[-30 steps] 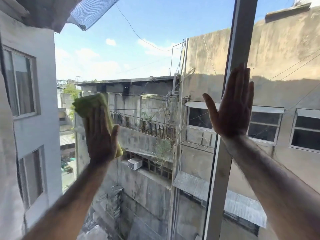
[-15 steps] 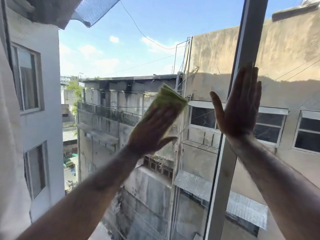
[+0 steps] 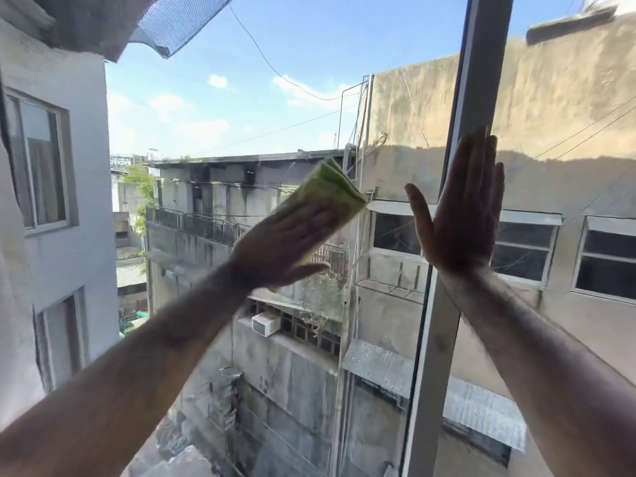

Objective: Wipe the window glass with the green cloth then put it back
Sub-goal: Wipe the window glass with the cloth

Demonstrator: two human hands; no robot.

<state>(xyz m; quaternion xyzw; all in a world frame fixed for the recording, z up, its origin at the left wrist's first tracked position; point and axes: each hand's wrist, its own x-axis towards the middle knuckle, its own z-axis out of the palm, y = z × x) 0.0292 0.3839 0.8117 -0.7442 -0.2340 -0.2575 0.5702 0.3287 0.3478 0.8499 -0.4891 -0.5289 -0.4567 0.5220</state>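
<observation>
Flat, left hand [image 3: 285,249] presses green cloth [image 3: 327,191] on glass [image 3: 213,139] (right hand [image 3: 457,218] fingers spread).

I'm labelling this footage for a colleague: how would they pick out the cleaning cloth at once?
Start at the pale upright window frame right of centre. Just left of it, the left hand presses flat on the glass over a folded green cloth. It is the only bright yellow-green thing against the grey buildings.

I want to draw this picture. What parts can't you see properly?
Head view only:
- green cloth: its lower part is hidden under the left hand, and it is motion-blurred.
- window frame: partly covered by the right hand; top and bottom cut off by the picture's edges.
</observation>
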